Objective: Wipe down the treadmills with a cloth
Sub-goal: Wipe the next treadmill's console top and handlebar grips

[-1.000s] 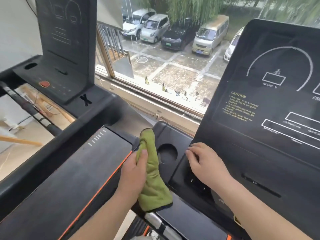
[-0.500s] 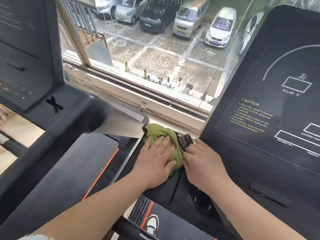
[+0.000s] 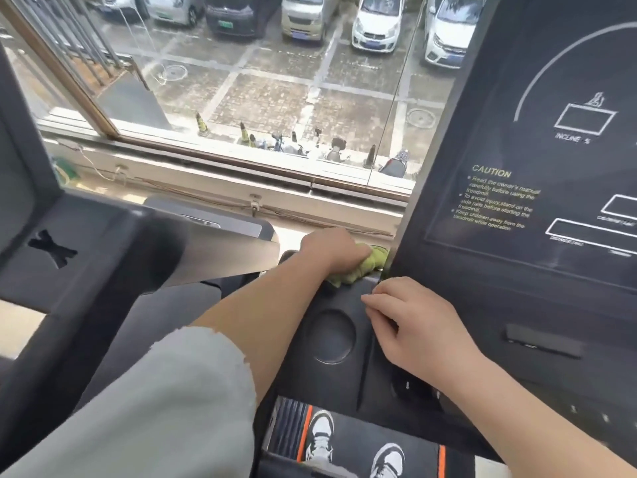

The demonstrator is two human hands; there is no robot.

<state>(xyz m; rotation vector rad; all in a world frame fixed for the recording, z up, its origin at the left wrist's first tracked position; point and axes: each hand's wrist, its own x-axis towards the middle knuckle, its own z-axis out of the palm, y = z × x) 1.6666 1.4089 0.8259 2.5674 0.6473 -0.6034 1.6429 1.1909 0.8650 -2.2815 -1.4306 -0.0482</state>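
Note:
I stand on a black treadmill whose console [image 3: 537, 208] rises on the right with white markings and a CAUTION text. My left hand [image 3: 331, 250] reaches far forward and presses a bunched green cloth [image 3: 358, 270] onto the far end of the console's left tray, right beside the display panel's edge. Most of the cloth is hidden under the hand. My right hand [image 3: 410, 322] rests with loosely bent fingers on the tray next to a round cup holder [image 3: 332, 334], holding nothing.
A second black treadmill [image 3: 79, 270] stands close on the left. A window sill [image 3: 241, 191] and large window lie straight ahead, with parked cars below. My sneakers [image 3: 320, 439] stand on the belt at the bottom.
My left hand has pushed the cloth forward from near the cup holder to the tray's far end. The view has leaned in closer. My right hand stays on the tray.

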